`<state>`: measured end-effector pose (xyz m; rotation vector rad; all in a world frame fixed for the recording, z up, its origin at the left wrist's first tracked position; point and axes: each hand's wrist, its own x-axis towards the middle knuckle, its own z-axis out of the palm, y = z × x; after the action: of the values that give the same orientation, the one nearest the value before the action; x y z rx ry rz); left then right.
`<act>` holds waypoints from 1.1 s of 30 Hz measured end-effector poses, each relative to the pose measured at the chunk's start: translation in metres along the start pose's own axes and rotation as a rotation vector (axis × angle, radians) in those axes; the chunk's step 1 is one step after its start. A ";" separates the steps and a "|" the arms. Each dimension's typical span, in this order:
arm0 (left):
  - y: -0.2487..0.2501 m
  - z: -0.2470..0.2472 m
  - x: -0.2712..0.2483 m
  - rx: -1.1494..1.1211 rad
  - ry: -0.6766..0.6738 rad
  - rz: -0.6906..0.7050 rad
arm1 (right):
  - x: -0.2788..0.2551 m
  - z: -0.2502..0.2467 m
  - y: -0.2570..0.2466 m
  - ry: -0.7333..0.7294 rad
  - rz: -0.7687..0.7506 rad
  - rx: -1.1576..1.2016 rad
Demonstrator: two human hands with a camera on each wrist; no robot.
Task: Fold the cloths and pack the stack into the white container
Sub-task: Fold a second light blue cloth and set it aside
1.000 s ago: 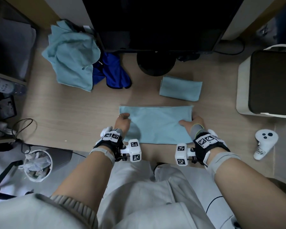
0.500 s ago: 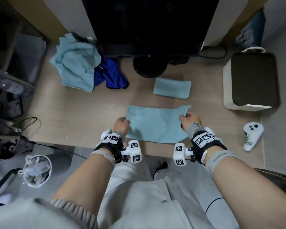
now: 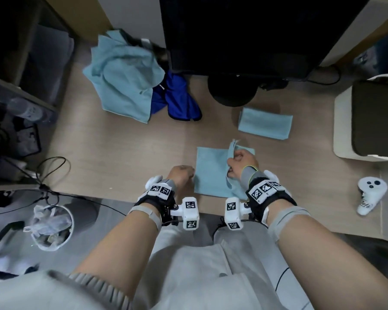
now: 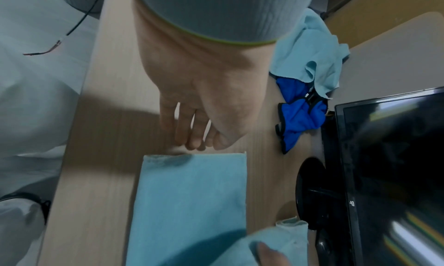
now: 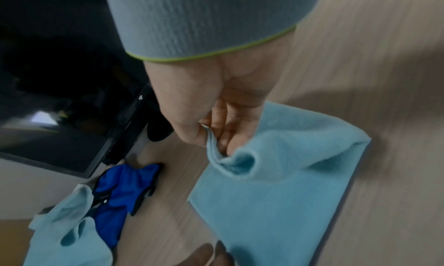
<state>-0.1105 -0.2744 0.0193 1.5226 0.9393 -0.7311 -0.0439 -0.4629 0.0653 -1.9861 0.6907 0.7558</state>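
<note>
— What's different from a second ago?

— The flat light-blue microfibre cloth (image 3: 211,171) lay stretched long between the two hands. Now the right hand (image 3: 242,163) has pinched its right end between thumb and fingers, lifted it off the pale wood tabletop (image 3: 126,157) and carried it leftward, so that end arches over the half that lies flat.

— And the left hand (image 3: 180,175)?

— It sits just beside the cloth's left edge, fingertips down at the hem. The left wrist view shows the fingers (image 4: 192,137) fairly straight, gripping nothing; it looks released, at most touching the edge to steady it.

— So what does that mean for the job?

— I'd judge this cloth is mid-fold, being halved across its length. One small folded light-blue cloth (image 3: 264,126) already lies beyond the right hand, up and slightly to its right. The white container with the dark inside (image 3: 343,130) stands well to the right of that hand, and I see nothing in it, though the view is partial.

— Much left?

— Plenty, I think. A crumpled heap of light-blue cloths (image 3: 126,74) and a bright blue cloth (image 3: 179,99) wait far ahead and to the left of the left hand, unfolded.
</note>
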 end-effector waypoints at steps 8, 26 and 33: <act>0.007 -0.019 0.012 -0.019 -0.191 -0.030 | 0.002 0.056 -0.003 -0.027 0.020 -0.117; 0.007 -0.026 0.013 0.051 -0.271 -0.026 | 0.003 0.088 0.004 -0.086 -0.047 -0.259; 0.014 -0.018 0.007 0.026 -0.237 0.079 | 0.002 0.079 0.015 -0.194 -0.043 -0.206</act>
<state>-0.0955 -0.2560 0.0233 1.4500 0.6913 -0.8483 -0.0723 -0.4014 0.0213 -2.0697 0.4695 1.0124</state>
